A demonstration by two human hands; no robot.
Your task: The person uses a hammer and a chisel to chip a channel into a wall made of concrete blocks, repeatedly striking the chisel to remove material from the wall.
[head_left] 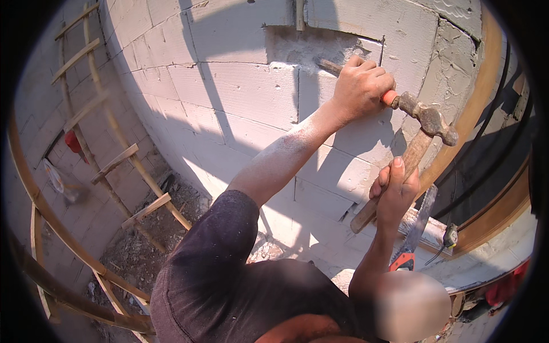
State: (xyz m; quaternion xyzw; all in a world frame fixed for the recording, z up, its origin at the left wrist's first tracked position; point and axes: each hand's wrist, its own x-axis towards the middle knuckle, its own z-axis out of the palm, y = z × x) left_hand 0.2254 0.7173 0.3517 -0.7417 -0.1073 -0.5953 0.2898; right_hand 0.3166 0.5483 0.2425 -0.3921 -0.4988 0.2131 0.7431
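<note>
One wooden-handled steel hammer [417, 147], one orange-ended steel chisel [390, 98], tip at a recess [286, 44] in the white block wall [246, 86], one red-handled saw [420, 223], left arm stretched upward, left hand [363, 86] closed around the chisel, right forearm raised, right hand [396, 187] gripping the hammer's handle

Left fingers [369, 68], right fingers [396, 174] curled

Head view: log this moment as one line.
Left hand: gripping orange-handled metal chisel | Right hand: gripping wooden-handled metal hammer, head near chisel's butt | Chisel: pointed at recess in pale block wall
</note>
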